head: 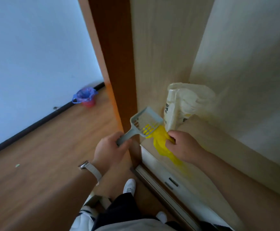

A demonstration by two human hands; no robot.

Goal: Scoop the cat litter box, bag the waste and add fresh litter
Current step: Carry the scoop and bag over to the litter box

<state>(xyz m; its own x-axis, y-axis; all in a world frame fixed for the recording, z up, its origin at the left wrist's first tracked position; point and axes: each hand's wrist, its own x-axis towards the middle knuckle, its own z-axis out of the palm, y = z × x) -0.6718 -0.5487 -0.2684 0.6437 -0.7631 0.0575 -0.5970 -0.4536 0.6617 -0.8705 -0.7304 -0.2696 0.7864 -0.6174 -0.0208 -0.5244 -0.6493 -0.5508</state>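
scoop [146, 121] handle in left fingers [119, 139], seemingly clenched.

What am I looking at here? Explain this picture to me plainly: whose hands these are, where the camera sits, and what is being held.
There is no machine: a person wears a camera on the head, looking down at their own two hands. The left hand grips the handle of a grey slotted litter scoop. The right hand clutches a yellow plastic bag. Behind them a pale litter bag leans against a wooden cabinet. Farther off on the wooden floor stands a small lined bin.
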